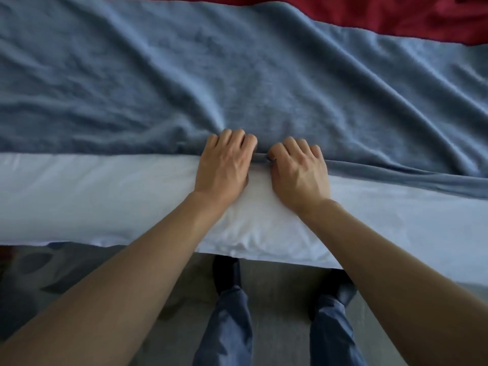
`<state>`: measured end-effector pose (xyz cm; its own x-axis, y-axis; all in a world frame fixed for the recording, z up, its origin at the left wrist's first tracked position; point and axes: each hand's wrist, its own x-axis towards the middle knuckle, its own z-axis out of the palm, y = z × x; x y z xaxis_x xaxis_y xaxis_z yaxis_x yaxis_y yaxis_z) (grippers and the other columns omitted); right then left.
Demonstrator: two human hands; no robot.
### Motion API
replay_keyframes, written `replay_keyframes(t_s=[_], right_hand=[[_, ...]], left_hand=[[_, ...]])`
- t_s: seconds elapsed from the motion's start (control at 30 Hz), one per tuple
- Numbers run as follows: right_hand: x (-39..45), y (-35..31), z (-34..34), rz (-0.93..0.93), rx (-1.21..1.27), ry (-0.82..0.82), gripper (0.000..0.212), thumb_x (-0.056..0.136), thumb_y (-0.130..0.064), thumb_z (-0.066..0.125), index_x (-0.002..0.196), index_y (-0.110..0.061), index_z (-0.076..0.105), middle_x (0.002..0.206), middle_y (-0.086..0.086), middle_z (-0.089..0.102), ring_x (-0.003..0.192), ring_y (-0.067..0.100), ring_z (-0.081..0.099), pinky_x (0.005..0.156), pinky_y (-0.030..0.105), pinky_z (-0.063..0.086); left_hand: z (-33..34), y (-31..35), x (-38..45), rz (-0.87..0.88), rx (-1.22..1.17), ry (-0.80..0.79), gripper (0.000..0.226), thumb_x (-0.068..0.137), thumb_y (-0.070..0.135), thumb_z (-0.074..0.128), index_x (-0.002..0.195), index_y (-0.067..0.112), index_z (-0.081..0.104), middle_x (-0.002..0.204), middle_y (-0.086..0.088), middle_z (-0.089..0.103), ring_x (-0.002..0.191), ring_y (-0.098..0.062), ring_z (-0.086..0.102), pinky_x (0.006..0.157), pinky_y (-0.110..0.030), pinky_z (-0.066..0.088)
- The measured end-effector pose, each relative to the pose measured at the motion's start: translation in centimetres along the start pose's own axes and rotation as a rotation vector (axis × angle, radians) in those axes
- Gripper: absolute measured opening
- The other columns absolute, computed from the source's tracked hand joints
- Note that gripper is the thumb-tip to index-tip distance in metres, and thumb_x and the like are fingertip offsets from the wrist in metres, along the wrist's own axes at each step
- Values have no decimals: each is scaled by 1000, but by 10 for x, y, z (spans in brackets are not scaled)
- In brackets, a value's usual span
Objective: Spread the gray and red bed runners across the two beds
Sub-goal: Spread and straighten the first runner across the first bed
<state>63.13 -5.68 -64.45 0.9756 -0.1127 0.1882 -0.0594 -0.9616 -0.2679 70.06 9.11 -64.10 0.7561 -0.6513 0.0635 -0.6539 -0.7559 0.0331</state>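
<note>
Two bare hands pinch the near hem of the soft, fleecy gray bed runner [237, 75], which lies wrinkled across the white-sheeted bed [105, 196] and fills most of the view. The left hand [224, 165] and the right hand [299, 173] sit just beside each other at the middle of that hem, knuckles up, fingers curled over the edge. Each grip is clamped on a fold of the gray cloth, thumbs tucked beneath and hidden. Creases fan out from the two hands toward the far side, which suggests the cloth is being drawn toward the person to take up slack; holding it at the centre looks like a way to set the hem line before the sides are evened.

Beyond the gray cloth, a deep red bed runner [409, 19] shows along the far edge, its near border covered by the gray one; how far it is spread cannot be told from here. A band of white sheet stays bare between the gray hem and the mattress edge. Below, the person's blue trouser legs [224, 326] and dark shoes stand on a gray floor [277, 299], close against the bed.

The gray runner looks laid but not yet smooth.
</note>
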Motion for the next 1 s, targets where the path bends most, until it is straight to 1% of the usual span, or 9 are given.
replay_keyframes(t_s=[0.13, 0.27, 0.37, 0.5, 0.6, 0.7, 0.8, 0.9, 1.0], right_hand=[[12, -31, 12, 26, 13, 11, 11, 80, -5, 55, 81, -11, 63, 81, 10, 59, 74, 35, 54, 64, 43, 39], [-14, -26, -1, 58, -42, -9, 13, 78, 1, 64, 78, -12, 60, 77, 9, 57, 70, 34, 52, 63, 41, 36], [-6, -36, -4, 30, -18, -39, 12, 79, 1, 62, 80, -11, 62, 80, 9, 58, 72, 33, 53, 65, 41, 37], [17, -54, 8, -62, 36, -60, 10, 80, -4, 62, 84, -13, 63, 84, 7, 58, 75, 32, 54, 65, 41, 38], [5, -54, 10, -28, 34, -82, 10, 82, -4, 59, 84, -13, 63, 82, 7, 59, 75, 32, 53, 64, 40, 38], [5, -61, 9, 4, 29, -108, 14, 80, -2, 56, 87, -12, 63, 84, 8, 59, 77, 33, 54, 65, 42, 40], [25, -96, 19, -23, 46, -108, 19, 77, -1, 57, 91, -12, 63, 87, 7, 59, 79, 33, 54, 67, 42, 41], [48, -154, 36, -98, 69, -112, 19, 78, -3, 60, 93, -13, 63, 88, 7, 59, 80, 33, 54, 68, 42, 40], [70, -216, 56, -96, 83, -110, 18, 78, -2, 58, 92, -13, 63, 87, 7, 58, 78, 32, 54, 67, 41, 39]], left_hand=[[-3, -42, -13, -36, -44, 12, 20, 79, 0, 52, 92, 14, 58, 90, -7, 56, 88, -30, 52, 75, -41, 38], [-4, -29, -30, -21, -107, -25, 20, 82, -1, 49, 92, 14, 57, 90, -6, 56, 89, -29, 52, 77, -41, 40], [-7, -33, -28, -38, -129, -6, 20, 81, -2, 51, 91, 13, 58, 88, -6, 56, 87, -29, 52, 75, -40, 40], [-8, -49, -21, -119, -130, 37, 13, 83, 3, 55, 87, 15, 57, 86, -4, 56, 85, -27, 53, 75, -41, 43], [-3, -44, -38, -90, -150, 55, 11, 84, 4, 56, 86, 15, 57, 85, -5, 55, 84, -28, 52, 74, -41, 43], [-5, -51, -42, -70, -137, 35, 12, 83, 7, 57, 88, 18, 57, 87, -4, 53, 86, -27, 51, 75, -39, 38], [-15, -90, -44, -114, -97, 29, 14, 79, 6, 58, 87, 18, 56, 87, -4, 54, 87, -27, 51, 75, -38, 36], [-21, -150, -59, -141, -66, 31, 13, 79, 6, 58, 86, 16, 55, 87, -5, 54, 87, -28, 52, 74, -39, 37], [-26, -212, -75, -133, -47, 26, 10, 81, 8, 57, 87, 16, 57, 87, -4, 55, 86, -28, 52, 74, -39, 36]])
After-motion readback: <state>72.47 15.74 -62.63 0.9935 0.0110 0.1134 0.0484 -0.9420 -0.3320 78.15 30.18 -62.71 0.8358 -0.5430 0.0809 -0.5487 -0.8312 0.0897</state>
